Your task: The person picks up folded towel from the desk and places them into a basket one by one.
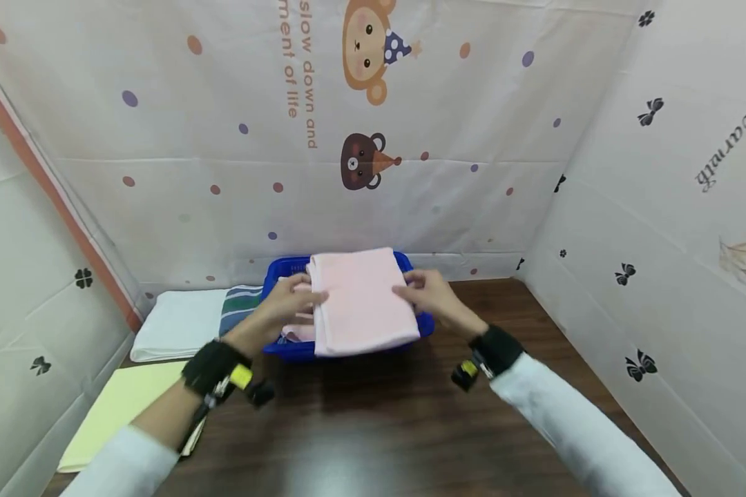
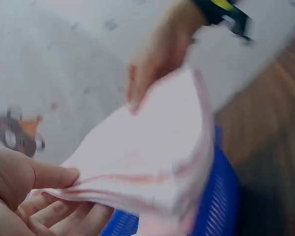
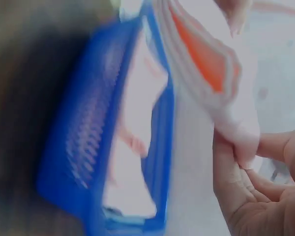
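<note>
Head view: folded pink cloth (image 1: 367,300) held above blue basket (image 1: 295,353), pinched by left hand (image 1: 287,302) at 9 o'clock, right hand (image 1: 434,297) at 3 o'clock. White towel (image 1: 177,323) seen at basket's 9 o'clock.

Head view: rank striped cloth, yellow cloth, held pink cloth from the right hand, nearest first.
1. Pink cloth: pinched by the right hand.
2. Striped cloth: left, beside the blue basket.
3. Yellow cloth: far left, nearer the camera.

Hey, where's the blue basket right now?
In the head view, the blue basket sits near the centre, beneath the pink cloth held by the left hand and right hand, with the striped cloth to its left.
</note>
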Available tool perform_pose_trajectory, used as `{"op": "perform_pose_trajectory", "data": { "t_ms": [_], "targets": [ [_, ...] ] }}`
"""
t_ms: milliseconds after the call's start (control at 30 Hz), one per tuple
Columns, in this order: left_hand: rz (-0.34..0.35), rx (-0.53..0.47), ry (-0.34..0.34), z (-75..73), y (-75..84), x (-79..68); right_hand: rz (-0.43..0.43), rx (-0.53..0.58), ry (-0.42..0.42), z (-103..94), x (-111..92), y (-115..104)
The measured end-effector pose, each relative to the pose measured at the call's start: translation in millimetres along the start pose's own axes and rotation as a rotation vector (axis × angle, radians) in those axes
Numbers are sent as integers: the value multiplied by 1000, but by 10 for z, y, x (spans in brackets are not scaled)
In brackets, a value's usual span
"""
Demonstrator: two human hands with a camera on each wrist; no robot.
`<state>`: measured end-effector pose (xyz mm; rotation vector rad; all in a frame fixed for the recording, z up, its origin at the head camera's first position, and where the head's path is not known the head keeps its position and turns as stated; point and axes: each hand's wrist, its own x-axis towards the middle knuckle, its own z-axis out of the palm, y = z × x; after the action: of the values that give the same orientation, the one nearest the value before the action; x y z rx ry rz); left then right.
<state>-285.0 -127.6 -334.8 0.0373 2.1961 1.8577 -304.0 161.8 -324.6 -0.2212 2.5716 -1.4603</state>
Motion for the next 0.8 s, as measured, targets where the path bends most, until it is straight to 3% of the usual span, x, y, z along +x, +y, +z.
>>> {"op": "perform_pose_trajectory", "data": {
  "t_ms": [133,267,500,633,800],
  "targets": [
    [-79,-26,1,-46,100,570,67,-56,34,-55,522,-34],
    [-169,-41,16,-31,13,935,109,-158,53,-11,860,26],
    [-294,39,22,173,-253,1161,155,-546,87,131,1039,192],
    [-334,71,37,263,-305,1262,111,-664,110,156,1027,237],
    [-370,183,-19,321,-313,1331,92,-748,139,172,1009,267]
  ]
}}
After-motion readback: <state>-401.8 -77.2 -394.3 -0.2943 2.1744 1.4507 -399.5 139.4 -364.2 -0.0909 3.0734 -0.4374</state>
